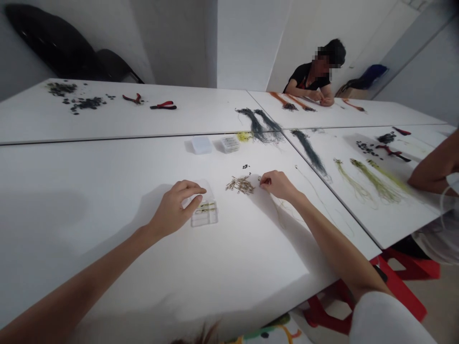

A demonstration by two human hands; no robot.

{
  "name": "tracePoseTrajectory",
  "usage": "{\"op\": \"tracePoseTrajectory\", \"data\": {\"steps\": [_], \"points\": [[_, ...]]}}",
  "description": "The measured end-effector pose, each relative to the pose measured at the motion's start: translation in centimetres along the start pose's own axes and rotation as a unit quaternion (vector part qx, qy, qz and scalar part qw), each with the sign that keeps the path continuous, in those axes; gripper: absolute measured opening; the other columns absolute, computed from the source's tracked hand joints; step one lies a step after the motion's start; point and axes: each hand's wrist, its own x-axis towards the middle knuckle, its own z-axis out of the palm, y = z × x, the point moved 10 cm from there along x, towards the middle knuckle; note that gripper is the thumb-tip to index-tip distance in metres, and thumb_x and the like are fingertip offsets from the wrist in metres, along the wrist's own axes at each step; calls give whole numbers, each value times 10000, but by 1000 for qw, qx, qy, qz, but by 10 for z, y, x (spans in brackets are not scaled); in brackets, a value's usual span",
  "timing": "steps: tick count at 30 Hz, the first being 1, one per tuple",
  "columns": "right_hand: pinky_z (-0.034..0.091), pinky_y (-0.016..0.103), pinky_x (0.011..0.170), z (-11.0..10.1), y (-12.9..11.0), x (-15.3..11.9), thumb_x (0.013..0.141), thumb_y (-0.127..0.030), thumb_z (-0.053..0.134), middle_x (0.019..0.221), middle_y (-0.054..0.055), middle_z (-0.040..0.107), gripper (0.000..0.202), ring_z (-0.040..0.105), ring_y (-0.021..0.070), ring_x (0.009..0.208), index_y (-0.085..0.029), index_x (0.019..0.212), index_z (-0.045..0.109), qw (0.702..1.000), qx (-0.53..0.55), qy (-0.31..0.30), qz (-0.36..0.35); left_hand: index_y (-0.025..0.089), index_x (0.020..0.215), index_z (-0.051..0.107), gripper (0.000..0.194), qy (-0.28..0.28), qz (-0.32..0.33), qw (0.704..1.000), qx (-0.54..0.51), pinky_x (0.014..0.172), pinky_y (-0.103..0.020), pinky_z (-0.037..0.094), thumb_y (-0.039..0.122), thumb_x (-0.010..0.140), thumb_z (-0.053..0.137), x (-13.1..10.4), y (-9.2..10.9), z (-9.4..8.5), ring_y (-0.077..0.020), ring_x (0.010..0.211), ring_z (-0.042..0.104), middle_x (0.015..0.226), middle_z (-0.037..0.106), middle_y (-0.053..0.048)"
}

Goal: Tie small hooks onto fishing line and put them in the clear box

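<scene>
Greenish pieces [206,207] crosswise in clear box [204,220] (lid [210,193] away)

Black chair [53,45] (glossy), upper left; red stool [401,286].

White right sleeve [385,315], bare forearms [124,255], bare hands [175,208]

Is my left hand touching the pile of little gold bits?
Apart. The head view shows the left hand stopping short of the pile of little gold bits, with white table showing between them.
</scene>
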Motion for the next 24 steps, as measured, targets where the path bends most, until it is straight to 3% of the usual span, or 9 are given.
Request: {"op": "tracePoseTrajectory", "data": {"steps": [7, 10, 13, 19, 24], "points": [[390, 269, 644, 8, -1, 0, 761, -111, 545, 774, 58, 701, 148, 604, 189, 714, -180, 757, 676, 1000, 6, -20, -10, 256, 1035, 694, 222, 2, 1, 1000, -1, 860, -335, 481, 336, 927, 518, -2, 0, -2, -201, 1001, 605, 1080, 636, -32], [385, 267, 626, -1, -10, -9, 816, -144, 507, 810, 60, 687, 140, 580, 173, 705, -176, 810, 644, 1000, 21, -10, -14, 256, 1026, 699, 222, -3, -15, 1000, -21, 858, -338, 477, 349, 927, 524, -2, 1, -2, -202, 996, 605, 1082, 635, -33], [399, 272, 623, -18, -35, -24, 871, -219, 506, 836, 44, 671, 113, 554, 152, 676, -189, 848, 612, 994, 99, 20, -43, 255, 1026, 702, 212, -15, -25, 997, -76, 870, -338, 471, 351, 922, 545, 3, 15, 3, -198, 988, 612, 1089, 635, -36], [448, 275, 624, -37, -101, -57, 883, -258, 570, 786, 28, 628, 81, 561, 145, 710, -182, 882, 597, 915, 382, 15, -132, 264, 1044, 714, 219, -41, -4, 979, -201, 900, -330, 469, 383, 892, 612, 23, 76, 20, -190, 986, 620, 1058, 657, -32], [474, 281, 629, -40, -110, -69, 841, -277, 663, 771, 20, 614, 107, 543, 123, 672, -174, 848, 637, 860, 498, 7, -111, 232, 921, 723, 162, -59, 4, 972, -228, 862, -311, 471, 349, 892, 615, 35, 100, 25, -168, 928, 623, 977, 672, -21]]}}
